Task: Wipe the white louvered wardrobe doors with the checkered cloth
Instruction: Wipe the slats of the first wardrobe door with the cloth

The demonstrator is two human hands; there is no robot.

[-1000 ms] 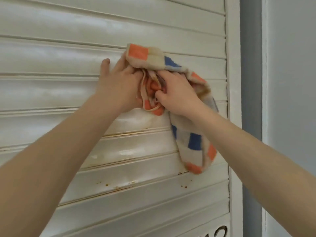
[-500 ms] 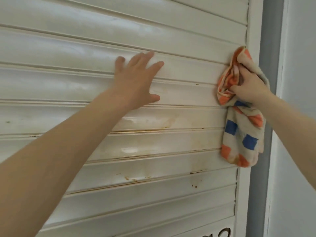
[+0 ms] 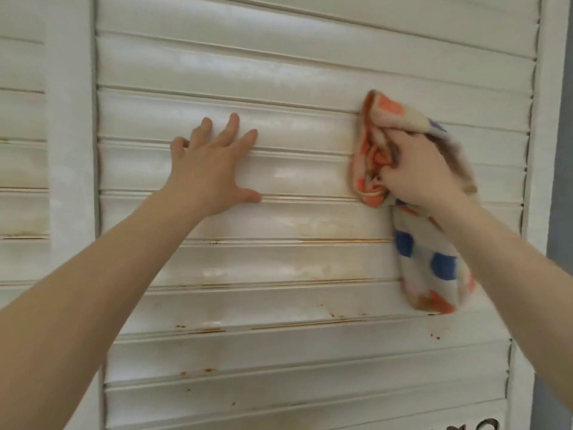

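The right hand (image 3: pixel 417 173) grips the bunched checkered cloth (image 3: pixel 418 243) against the louvered door (image 3: pixel 279 72) near its right edge, a loose tail hanging below. The left hand (image 3: pixel 214 169) lies flat, fingers spread, on the slats (image 3: pixel 304 169), well apart from the cloth.

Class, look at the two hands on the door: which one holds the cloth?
The right hand grips the checkered cloth against the door; the left hand lies flat on it, fingers spread, holding nothing.
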